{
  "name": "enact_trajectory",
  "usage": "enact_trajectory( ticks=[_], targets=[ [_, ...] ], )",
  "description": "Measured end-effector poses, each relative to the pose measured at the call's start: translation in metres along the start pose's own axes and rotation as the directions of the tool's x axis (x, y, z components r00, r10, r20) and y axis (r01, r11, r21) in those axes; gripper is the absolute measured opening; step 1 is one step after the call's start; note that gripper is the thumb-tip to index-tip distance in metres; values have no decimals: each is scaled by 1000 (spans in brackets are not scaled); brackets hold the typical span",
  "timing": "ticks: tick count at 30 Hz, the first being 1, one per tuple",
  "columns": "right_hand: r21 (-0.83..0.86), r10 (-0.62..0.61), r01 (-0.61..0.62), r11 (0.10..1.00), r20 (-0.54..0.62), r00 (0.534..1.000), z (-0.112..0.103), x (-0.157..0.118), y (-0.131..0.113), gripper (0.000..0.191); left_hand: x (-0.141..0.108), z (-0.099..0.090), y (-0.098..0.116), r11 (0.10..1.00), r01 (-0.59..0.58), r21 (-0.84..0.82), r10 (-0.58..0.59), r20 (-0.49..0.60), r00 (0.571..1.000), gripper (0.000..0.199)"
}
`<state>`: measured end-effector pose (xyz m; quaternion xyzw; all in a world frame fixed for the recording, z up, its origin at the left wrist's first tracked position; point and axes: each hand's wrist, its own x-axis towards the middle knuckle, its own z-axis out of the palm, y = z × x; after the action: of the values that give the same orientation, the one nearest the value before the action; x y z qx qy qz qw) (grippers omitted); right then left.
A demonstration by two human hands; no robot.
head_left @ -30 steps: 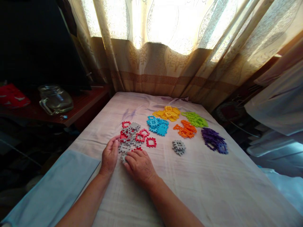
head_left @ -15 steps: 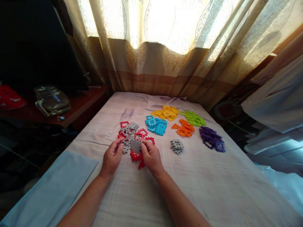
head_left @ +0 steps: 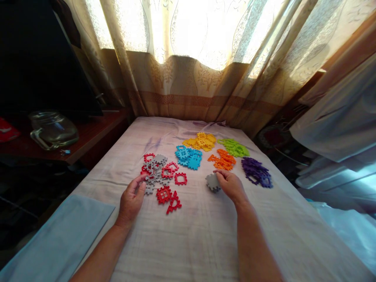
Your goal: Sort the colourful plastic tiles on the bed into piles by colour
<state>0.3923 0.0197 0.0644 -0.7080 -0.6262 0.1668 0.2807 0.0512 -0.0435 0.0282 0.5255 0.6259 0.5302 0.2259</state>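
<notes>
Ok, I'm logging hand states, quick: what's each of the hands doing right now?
Left hand: at the red-and-grey pile; whether it grips anything cannot be told.
Right hand: closed, pinching a grey piece.

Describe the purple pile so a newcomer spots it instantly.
Start at the pale sheet below the curtain. Near its right edge, the purple pile sits right of the orange pile, nearer than the green pile. Its dark colour sets it apart.
</notes>
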Motion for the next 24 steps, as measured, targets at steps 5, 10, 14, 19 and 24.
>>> enact_trajectory(
  ticks=[5, 10, 14, 19, 24],
  targets=[
    [-88, -31, 32, 996, 14, 999, 0, -1, 2, 28, 2, -3, 2, 990, -96, 104, 101, -42, 994, 36],
    [-96, -21, 14, 995, -75, 997, 0, 0, -7, 29, 5, -1, -7, 940, -185, 286, 201, -27, 979, 39],
    [-50, -96, 93, 994, -57, 994, 6, -5, -21, 27, 4, 3, -11, 892, -211, 400, 209, 50, 977, 37],
    [-8, -252, 252, 968, -15, 968, 23, -16, -44, 26, 2, 4, -9, 868, -220, 446, 203, 87, 975, 31],
    [-10, -355, 359, 933, 110, 928, 42, -32, -69, 24, -2, 6, -6, 845, -250, 472, 230, 101, 968, 33]
  ],
)
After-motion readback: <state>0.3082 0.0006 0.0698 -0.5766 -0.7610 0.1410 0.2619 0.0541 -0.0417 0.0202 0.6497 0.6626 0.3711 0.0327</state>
